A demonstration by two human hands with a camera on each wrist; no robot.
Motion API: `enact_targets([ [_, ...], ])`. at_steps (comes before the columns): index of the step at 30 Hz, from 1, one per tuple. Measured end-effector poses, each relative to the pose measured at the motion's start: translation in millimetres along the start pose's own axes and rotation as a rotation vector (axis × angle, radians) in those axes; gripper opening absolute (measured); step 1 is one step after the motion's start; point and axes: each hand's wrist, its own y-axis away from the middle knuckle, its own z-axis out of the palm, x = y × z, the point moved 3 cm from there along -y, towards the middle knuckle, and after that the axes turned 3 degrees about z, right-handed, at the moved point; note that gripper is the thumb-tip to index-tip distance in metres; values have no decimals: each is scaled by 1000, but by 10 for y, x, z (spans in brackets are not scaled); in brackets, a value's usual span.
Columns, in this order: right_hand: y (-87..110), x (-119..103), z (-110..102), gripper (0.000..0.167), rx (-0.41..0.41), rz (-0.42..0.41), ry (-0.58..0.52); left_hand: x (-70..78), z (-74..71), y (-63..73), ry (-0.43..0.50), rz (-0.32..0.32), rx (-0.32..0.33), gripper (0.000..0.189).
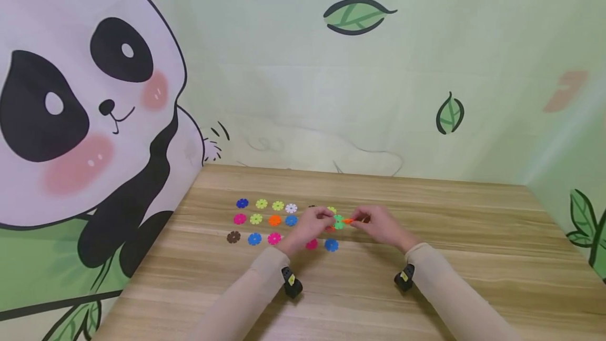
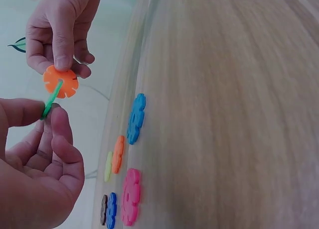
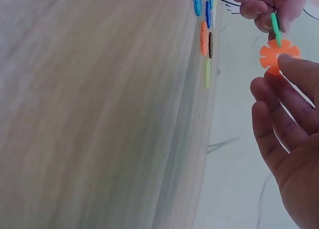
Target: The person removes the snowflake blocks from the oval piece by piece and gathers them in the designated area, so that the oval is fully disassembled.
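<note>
My left hand (image 1: 307, 227) pinches a green notched flower disc (image 1: 338, 222) between thumb and fingers. Facing it, my right hand (image 1: 380, 226) pinches an orange notched flower disc (image 3: 270, 55) by its edge. Both discs are held above the table. In the left wrist view the green disc (image 2: 51, 102) appears edge-on, crossing the face of the orange disc (image 2: 70, 87) at roughly a right angle. The two meet at their rims; how deep the notches sit in each other I cannot tell. Part of each disc is hidden by fingertips.
Several loose flower discs lie in rows on the wooden table (image 1: 450, 278), among them a brown one (image 1: 233, 237), a pink one (image 1: 274, 238) and a blue one (image 1: 331, 245). My left hand and forearm cover some. A printed cloth wall (image 1: 284, 67) stands behind the table.
</note>
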Motion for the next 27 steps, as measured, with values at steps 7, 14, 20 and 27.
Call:
enact_targets([
  [7, -9, -20, 23, 4, -3, -27, -42, 6, 25, -15, -23, 12, -10, 20],
  [14, -14, -70, 9, 4, 7, -30, -37, 18, 42, -16, 44, 31, -13, 18],
  [20, -20, -80, 4, 7, 2, 0, -36, 31, 43, -12, 53, 36, -5, 15],
  [27, -34, -86, 6, 5, -20, 1, -40, 45, 42, -12, 46, 46, 13, 12],
])
